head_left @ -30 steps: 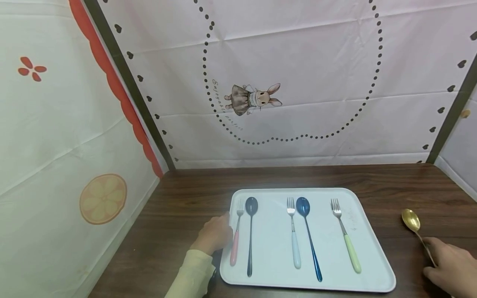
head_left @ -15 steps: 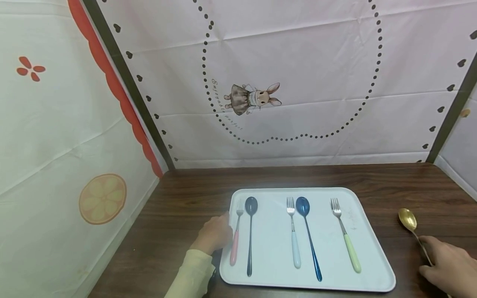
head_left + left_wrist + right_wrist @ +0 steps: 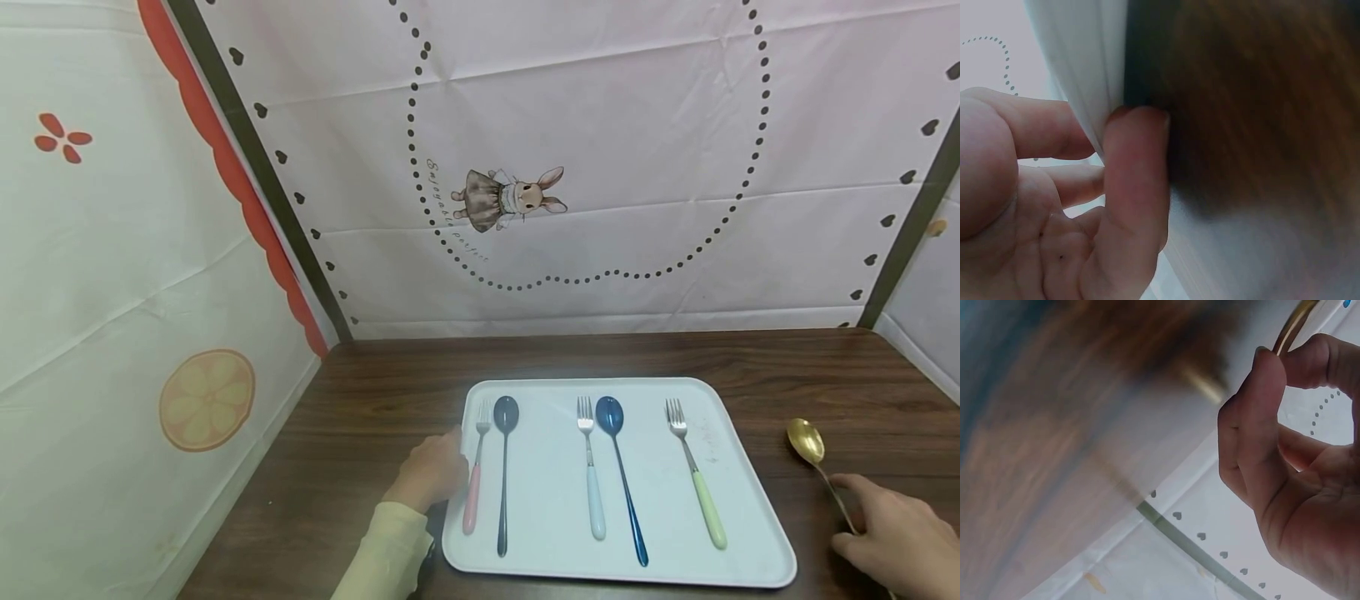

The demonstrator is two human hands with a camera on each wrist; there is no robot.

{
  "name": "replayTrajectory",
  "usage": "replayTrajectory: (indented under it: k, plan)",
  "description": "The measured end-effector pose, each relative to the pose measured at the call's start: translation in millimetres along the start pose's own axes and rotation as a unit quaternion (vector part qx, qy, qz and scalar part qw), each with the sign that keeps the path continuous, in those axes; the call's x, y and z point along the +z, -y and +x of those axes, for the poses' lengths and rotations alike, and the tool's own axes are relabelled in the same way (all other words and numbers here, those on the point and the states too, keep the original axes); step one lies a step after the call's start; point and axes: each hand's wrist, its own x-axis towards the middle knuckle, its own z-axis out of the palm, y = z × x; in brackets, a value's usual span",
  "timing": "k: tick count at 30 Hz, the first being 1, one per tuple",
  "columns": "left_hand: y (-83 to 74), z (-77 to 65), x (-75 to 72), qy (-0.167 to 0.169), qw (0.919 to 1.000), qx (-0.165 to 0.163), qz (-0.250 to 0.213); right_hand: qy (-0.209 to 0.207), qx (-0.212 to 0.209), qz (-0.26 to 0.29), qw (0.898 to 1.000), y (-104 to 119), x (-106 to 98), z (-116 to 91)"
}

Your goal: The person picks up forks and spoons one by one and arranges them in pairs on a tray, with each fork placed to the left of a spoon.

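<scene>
At the left rim of a white tray (image 3: 543, 467), my left hand (image 3: 431, 472) grips the edge. The left wrist view has its thumb and fingers on either side of the tray's rim (image 3: 1094, 56). On the tray lie a pink-handled fork (image 3: 472, 492), a dark grey spoon (image 3: 506, 417), a light-blue-handled fork (image 3: 594, 496), a blue spoon (image 3: 611, 417) and a green-handled fork (image 3: 707, 508). To the right of the tray, my right hand (image 3: 903, 533) pinches a gold spoon (image 3: 807, 442) by its handle, low over the table. Its bowl points away from me.
The dark wooden table (image 3: 360, 417) reaches back to a white printed cloth wall (image 3: 637, 167). Another cloth wall (image 3: 97, 275) rises along the left side, and a third borders the right. A strip of table separates the tray from the gold spoon.
My right hand has shifted a little left toward the tray, bringing the gold spoon with it. The left hand, tray and other cutlery have stayed in place.
</scene>
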Motion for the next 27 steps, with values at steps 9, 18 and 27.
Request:
replayTrajectory:
  k: [9,18,27]
  plan:
    - [-1.0,0.5,-0.4,0.001,1.0,-0.002,0.001,0.005,-0.005,0.0,1.0,6,-2,0]
    - [-0.7,0.1,0.0,0.0,1.0,-0.001,0.005,0.012,-0.006,0.009,1.0,9,-1,0]
    - [-0.5,-0.1,0.2,-0.002,0.9999,0.003,0.011,-0.011,-0.023,0.014,1.0,13,-1,0]
